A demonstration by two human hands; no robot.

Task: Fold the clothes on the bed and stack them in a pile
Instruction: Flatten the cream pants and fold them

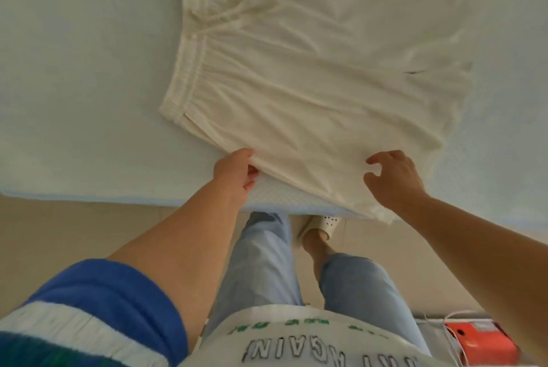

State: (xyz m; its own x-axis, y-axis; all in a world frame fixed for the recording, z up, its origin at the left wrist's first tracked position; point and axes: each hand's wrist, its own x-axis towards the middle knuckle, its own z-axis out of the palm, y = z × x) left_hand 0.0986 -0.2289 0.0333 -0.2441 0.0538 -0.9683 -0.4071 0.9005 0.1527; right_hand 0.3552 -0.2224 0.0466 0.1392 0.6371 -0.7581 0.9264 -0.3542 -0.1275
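Note:
A pair of cream shorts point(311, 76) lies spread flat on the pale bed point(74, 85), its elastic waistband and drawstring to the left and its leg hems to the right. My left hand point(237, 172) pinches the near side edge of the shorts, thumb on top and fingers beneath the cloth. Over the near right corner of the shorts, close to the leg hem, my right hand point(391, 177) hovers with thumb and fingers curled apart and no cloth between them. That corner of the shorts hangs slightly over the bed's front edge.
The bed's front edge point(118, 199) runs across the view just below my hands. Beneath it is beige floor, where my legs and a slippered foot point(321, 226) stand. An orange box point(480, 340) with a white cable sits at the lower right.

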